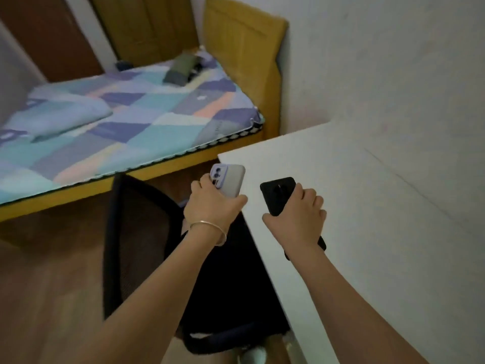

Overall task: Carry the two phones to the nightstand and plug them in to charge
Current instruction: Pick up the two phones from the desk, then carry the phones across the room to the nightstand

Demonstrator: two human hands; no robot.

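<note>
My left hand [211, 208], with a thin bracelet on its wrist, grips a light lilac phone [231, 179] with its camera side up, held over the left edge of the white desk. A black phone [277, 193], back facing up, is gripped in my right hand [299, 219] above the white desk [367, 206]. Its lower end pokes out under my wrist. Both phones are off the surface and roughly a hand's width apart. No nightstand or charging cable is in view.
A black mesh office chair [147, 232] stands under my arms, tucked against the desk. Beyond it is a bed [118, 127] with a patchwork sheet, a folded blanket and a dark bundle, with a yellow headboard [241, 43]. White walls are to the right; wooden floor lies at the left.
</note>
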